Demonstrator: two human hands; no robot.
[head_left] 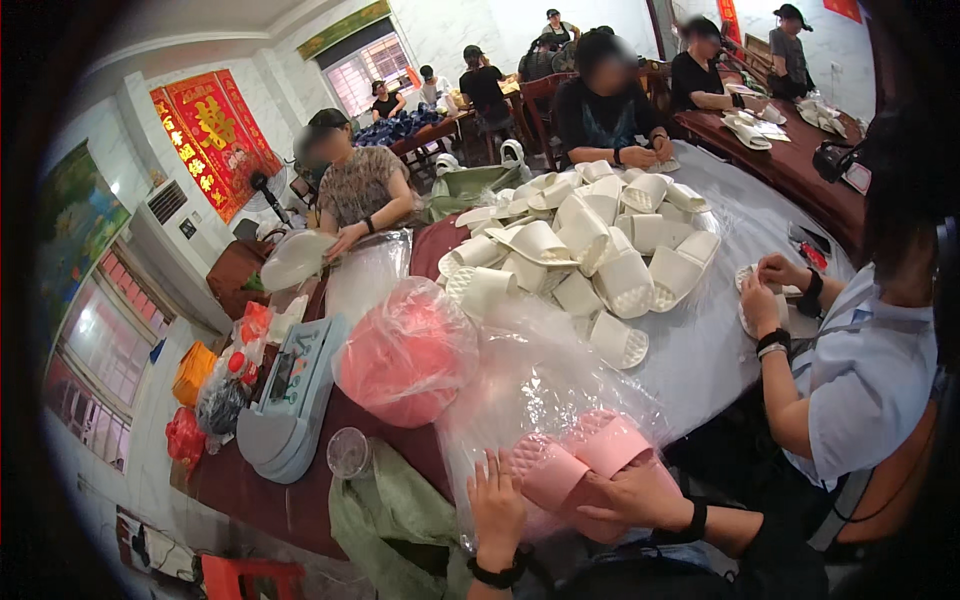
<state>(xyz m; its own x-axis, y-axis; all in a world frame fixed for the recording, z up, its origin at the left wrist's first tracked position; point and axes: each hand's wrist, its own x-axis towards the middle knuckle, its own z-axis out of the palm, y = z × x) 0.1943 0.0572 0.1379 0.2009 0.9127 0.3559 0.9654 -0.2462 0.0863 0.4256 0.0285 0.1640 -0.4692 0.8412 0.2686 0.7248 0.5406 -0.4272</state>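
Note:
A pair of pink slippers (pixel 547 474) lies on a clear plastic bag (pixel 520 385) at the near edge of the table. My right hand (pixel 640 497) grips the slippers across their heel ends, its fingers curled over the insoles. My left hand (pixel 494 508) lies beside the left slipper with its fingers stretched out, on or against the clear plastic. Beyond the bag is a big heap of off-white slippers (pixel 625 282). A pink bundle wrapped in clear plastic (pixel 408 350) sits left of the bag.
Left are a grey-blue scale-like device (pixel 290 400), a clear round container (pixel 349 453) and green cloth (pixel 395 510). A red stool (pixel 252 577) stands below. A co-worker in a light-blue shirt (pixel 865 375) sits close on my right; others work across and around the tables.

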